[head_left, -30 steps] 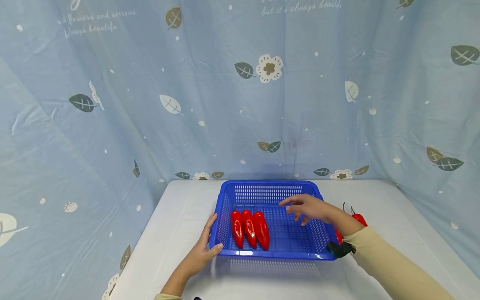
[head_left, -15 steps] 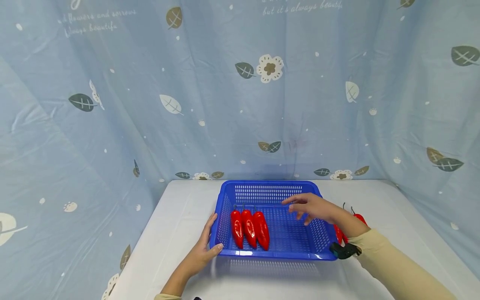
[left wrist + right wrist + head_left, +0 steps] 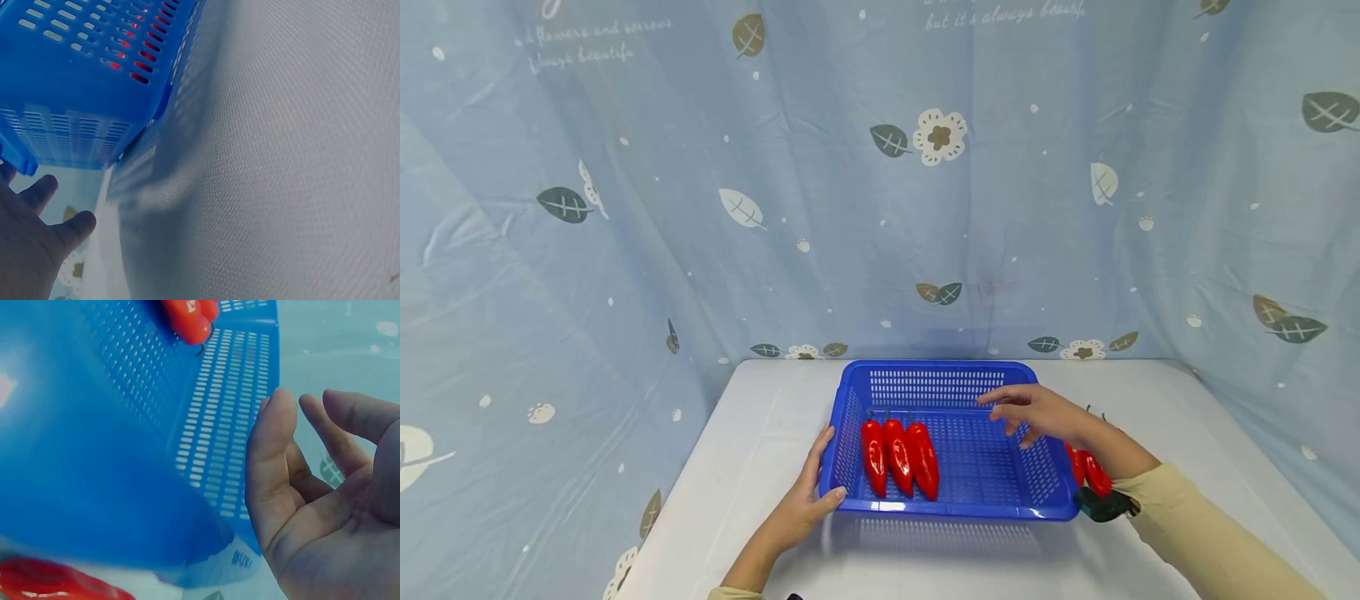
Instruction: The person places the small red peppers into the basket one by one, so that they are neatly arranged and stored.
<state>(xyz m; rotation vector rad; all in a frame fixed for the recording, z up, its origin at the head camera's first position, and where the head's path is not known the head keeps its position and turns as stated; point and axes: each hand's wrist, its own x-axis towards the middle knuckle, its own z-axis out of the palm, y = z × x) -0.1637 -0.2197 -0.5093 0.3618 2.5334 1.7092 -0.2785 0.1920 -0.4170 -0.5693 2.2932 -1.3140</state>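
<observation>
Three red peppers lie side by side in the left half of a blue basket. My left hand rests at the basket's left side, thumb at the near left corner and fingers along the rim. In the left wrist view the fingers of that hand are spread beside the basket wall. My right hand hovers over the basket's right part, fingers loosely bent, holding nothing. The right wrist view shows the same hand empty near the basket's perforated wall.
More red peppers lie on the white table right of the basket, partly hidden behind my right forearm. One red pepper shows outside the basket in the right wrist view. A patterned blue curtain hangs behind and beside the table.
My right hand has drifted rightward above the basket, and its forearm now covers different parts of the peppers on the right. The left hand and the three peppers in the basket have not moved.
</observation>
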